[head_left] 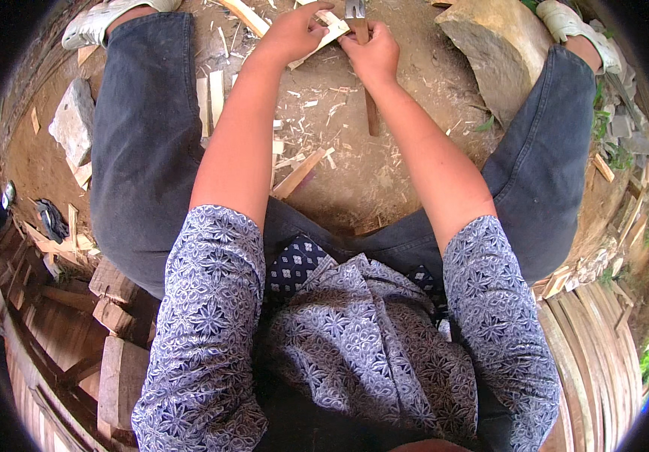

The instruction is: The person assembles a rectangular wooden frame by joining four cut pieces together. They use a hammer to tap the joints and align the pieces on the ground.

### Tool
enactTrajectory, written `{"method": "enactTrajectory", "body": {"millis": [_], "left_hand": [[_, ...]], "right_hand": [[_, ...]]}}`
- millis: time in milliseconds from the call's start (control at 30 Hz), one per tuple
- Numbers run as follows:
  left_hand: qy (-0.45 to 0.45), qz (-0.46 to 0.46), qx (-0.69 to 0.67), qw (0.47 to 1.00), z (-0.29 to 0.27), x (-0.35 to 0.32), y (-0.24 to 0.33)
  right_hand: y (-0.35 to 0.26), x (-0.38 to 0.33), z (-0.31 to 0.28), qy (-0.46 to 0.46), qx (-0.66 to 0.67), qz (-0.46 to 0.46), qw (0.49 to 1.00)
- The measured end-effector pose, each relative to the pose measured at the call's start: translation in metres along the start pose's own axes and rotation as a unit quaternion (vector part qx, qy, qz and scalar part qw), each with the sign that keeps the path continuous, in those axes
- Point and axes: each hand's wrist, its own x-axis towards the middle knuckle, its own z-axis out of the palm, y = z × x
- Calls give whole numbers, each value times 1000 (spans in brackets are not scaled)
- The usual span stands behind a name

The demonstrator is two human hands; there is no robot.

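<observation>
I sit with my knees apart over bare earth. My left hand (294, 32) grips a pale flat strip of wood (330, 34) that slants up to the right. My right hand (373, 51) is closed on a tool with a long brown wooden handle (371, 113) that runs down from the hand; its metal blade (354, 9) shows at the top edge, against the strip. Wood chips and shavings (317, 105) lie on the ground between my legs.
A big pale rock (490, 45) sits by my right knee and a smaller grey stone (74, 120) beyond my left leg. Split wood blocks (114, 294) lie at the lower left, a stack of thin curved slats (603, 354) at the lower right. A loose stick (298, 173) rests between my legs.
</observation>
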Motion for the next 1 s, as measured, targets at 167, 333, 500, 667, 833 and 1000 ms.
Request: {"method": "enactTrajectory", "body": {"millis": [167, 333, 500, 667, 833, 1000], "left_hand": [[20, -19, -8, 1000, 3, -5, 12], [13, -51, 10, 999, 8, -8, 12], [69, -23, 52, 996, 27, -16, -5], [40, -5, 129, 991, 25, -30, 22], [31, 1, 145, 989, 22, -32, 16], [27, 3, 150, 988, 21, -32, 17]], "right_hand": [[3, 2, -1, 3, -11, -1, 1000], [11, 5, 0, 6, -21, -14, 1000], [6, 2, 0, -19, -38, -22, 999], [8, 5, -2, -19, -53, -7, 998], [4, 5, -3, -33, -35, 4, 999], [7, 6, -2, -29, -25, 6, 999]]}}
